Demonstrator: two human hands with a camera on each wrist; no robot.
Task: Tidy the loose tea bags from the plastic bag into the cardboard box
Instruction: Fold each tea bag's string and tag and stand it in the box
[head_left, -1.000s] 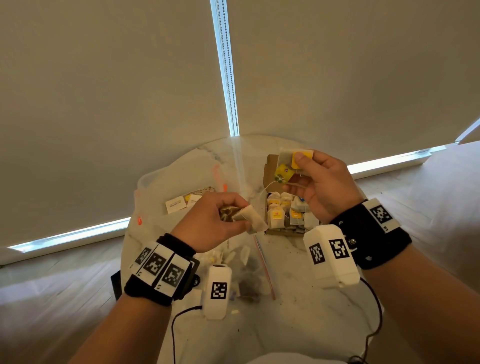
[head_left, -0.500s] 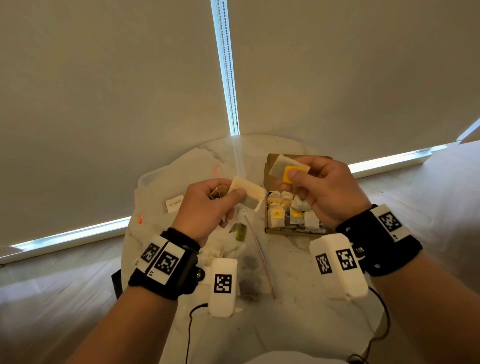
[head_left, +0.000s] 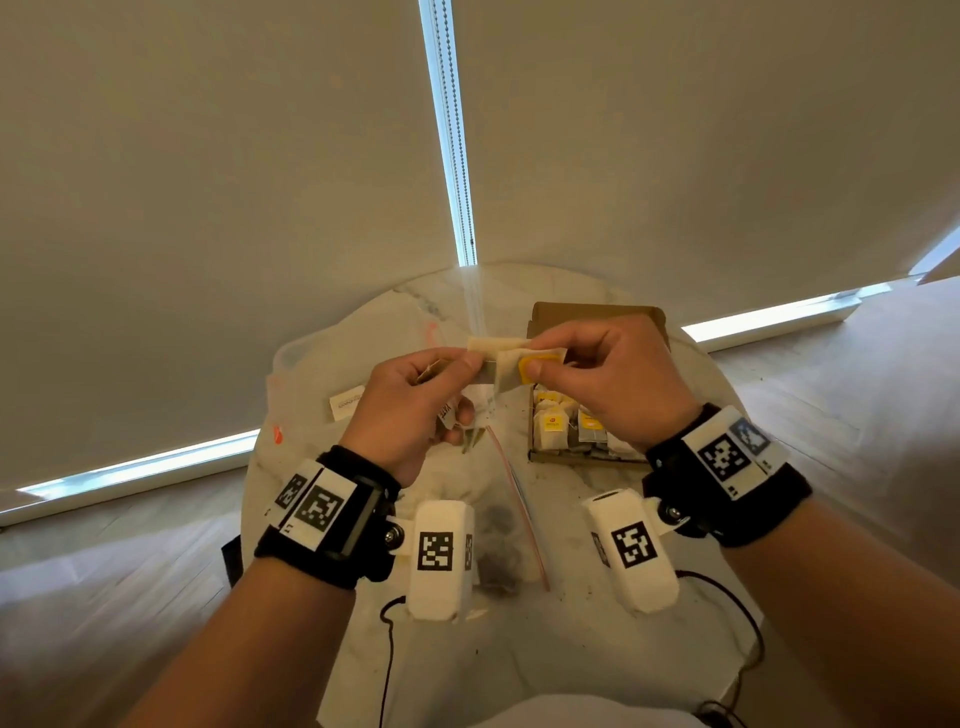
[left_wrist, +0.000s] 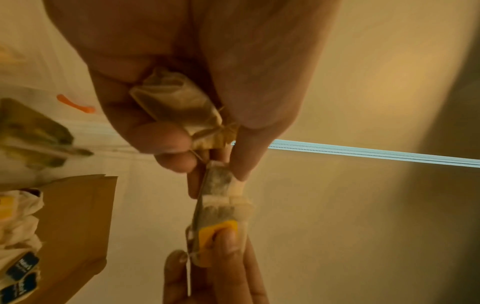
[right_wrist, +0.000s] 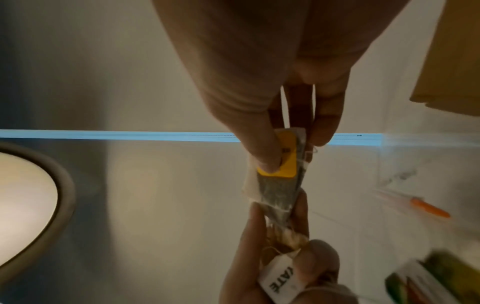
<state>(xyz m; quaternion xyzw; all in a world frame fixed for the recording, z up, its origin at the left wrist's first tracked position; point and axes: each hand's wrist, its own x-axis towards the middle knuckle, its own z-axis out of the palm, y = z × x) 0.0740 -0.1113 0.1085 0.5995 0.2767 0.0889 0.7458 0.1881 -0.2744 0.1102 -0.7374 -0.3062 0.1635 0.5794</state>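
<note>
Both hands meet above the table. My right hand (head_left: 540, 364) pinches a tea bag with a yellow tag (head_left: 543, 362), thumb on the tag (right_wrist: 284, 164). My left hand (head_left: 467, 364) pinches a pale tea bag (head_left: 493, 344) by the fingertips, and it touches the yellow-tagged one (left_wrist: 221, 216). A second, crumpled tea bag (left_wrist: 176, 102) sits curled in the left palm, its white tag (right_wrist: 280, 279) hanging below. The open cardboard box (head_left: 597, 312) lies under the right hand, with several tea bags (head_left: 556, 431) standing in it. The clear plastic bag (head_left: 322, 374) lies flat under the left hand.
The round marble table (head_left: 571, 649) stands against closed window blinds (head_left: 208, 156) with a bead chain. A loose green tag (head_left: 470, 441) and a white label (head_left: 345, 402) lie in the plastic bag. Cables trail over the table's near edge.
The hands have come together: the left rose and moved right, the right shifted slightly left. The two pinched tea bags, apart before, now touch.
</note>
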